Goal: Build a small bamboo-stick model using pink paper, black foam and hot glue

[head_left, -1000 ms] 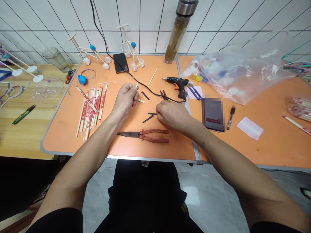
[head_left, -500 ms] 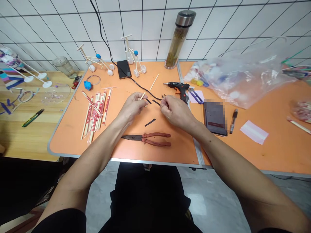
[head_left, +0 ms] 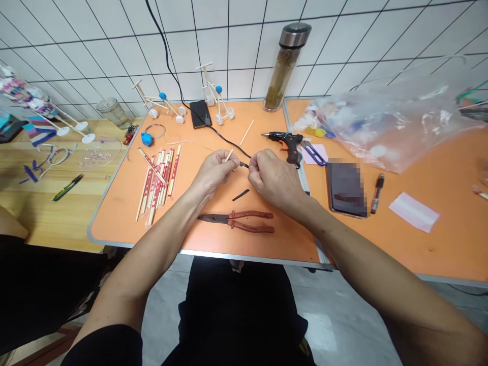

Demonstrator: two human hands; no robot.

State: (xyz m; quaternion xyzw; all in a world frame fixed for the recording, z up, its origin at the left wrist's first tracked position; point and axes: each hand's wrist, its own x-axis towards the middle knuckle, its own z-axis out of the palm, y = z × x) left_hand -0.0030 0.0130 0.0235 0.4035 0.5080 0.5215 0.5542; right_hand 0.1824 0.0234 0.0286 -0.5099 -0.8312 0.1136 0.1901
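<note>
My left hand (head_left: 214, 170) is closed, pinching a short pale wooden stick (head_left: 229, 155) that points up from the fingertips. Close beside it, my right hand (head_left: 270, 173) is curled into a fist. A black strip (head_left: 244, 164) spans the small gap between the two hands, one end running into the right fist and the other at the left fingertips. What else the right fist covers is hidden. Just below lies another black strip (head_left: 241, 194), flat on the orange table (head_left: 213, 241). Red-handled pliers (head_left: 238, 220) rest nearer the table's front edge.
Wrapped chopsticks (head_left: 160, 178) lie left of my hands. A glue gun (head_left: 285, 143), a utility knife (head_left: 314, 152) and a phone (head_left: 346, 188) are to the right. Behind stand small stick models (head_left: 217, 101) and a tall bottle (head_left: 284, 71). A black cable (head_left: 229, 141) crosses the table.
My hands have come closer together, and the black strip now bridges them. The whole view has shifted slightly, moving the scene right and down.
</note>
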